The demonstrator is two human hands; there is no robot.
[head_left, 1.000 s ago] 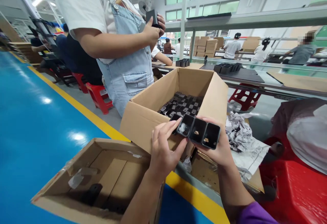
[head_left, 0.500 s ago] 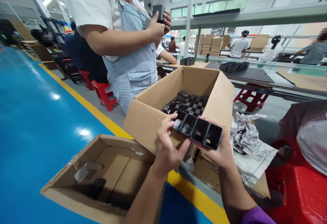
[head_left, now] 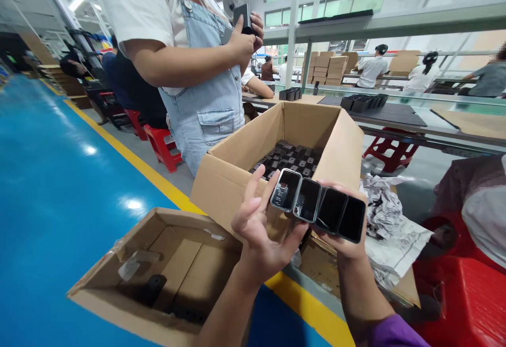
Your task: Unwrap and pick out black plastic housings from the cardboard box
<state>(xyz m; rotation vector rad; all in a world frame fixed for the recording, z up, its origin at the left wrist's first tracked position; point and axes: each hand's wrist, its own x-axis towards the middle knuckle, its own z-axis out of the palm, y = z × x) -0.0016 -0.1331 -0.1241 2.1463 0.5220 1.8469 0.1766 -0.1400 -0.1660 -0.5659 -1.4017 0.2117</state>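
In my right hand (head_left: 348, 246) is a side-by-side row of several black rectangular hollow cases (head_left: 331, 211), their mouths turned toward me. The palm and fingers hold the row from below and behind, at its right part. My left hand (head_left: 259, 231) is beside the row's left end, fingers spread apart. Its thumb tip lies close to the lower edge of the cases; whether it touches them I cannot tell. Behind the row stands an open cardboard box (head_left: 233, 194) with many small black parts (head_left: 290, 154) packed inside.
Lower left, another open cardboard box (head_left: 103, 312) holds a few black pieces and clear plastic scraps. A co-worker in denim overalls (head_left: 205, 83) stands behind, holding a black case (head_left: 242, 18). Crumpled paper (head_left: 381, 204) and a red stool (head_left: 470, 294) are at right; a workbench (head_left: 407, 117) runs behind.
The row of cases has moved right and nearer to me, its mouths tilted more toward me. My left fingers have come off its left end and spread apart.
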